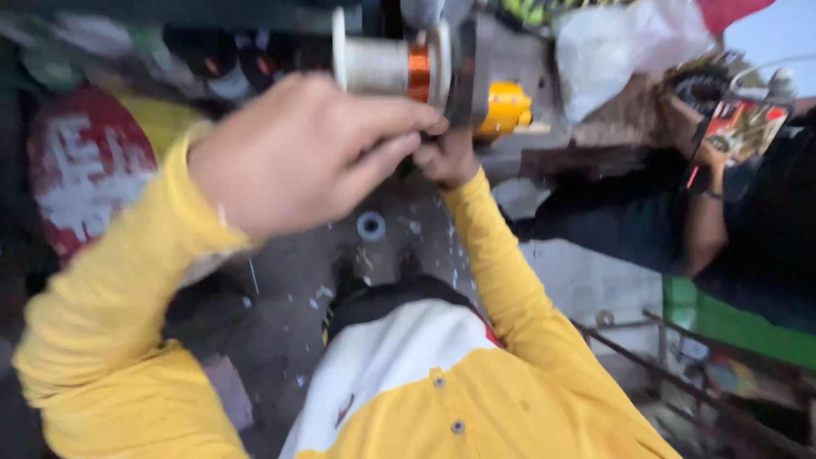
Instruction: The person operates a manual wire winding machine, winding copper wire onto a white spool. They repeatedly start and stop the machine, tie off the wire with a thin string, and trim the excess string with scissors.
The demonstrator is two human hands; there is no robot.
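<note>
Both hands meet just under a white spool [387, 61] of silver wire with an orange band, mounted at the top of view. The left hand [297, 153] pinches its fingertips closed there; the right hand [446, 157] is curled beside it, its grip unclear.

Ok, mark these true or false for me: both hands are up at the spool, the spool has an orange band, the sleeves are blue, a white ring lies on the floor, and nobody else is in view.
1. Both hands are raised at the spool. True: the left hand and right hand meet just under the spool.
2. The spool has an orange band. True.
3. The sleeves are blue. False: the sleeves are yellow.
4. A white ring lies on the floor. True: the ring sits below the hands.
5. Nobody else is in view. False: another person's arm shows at right.
</note>
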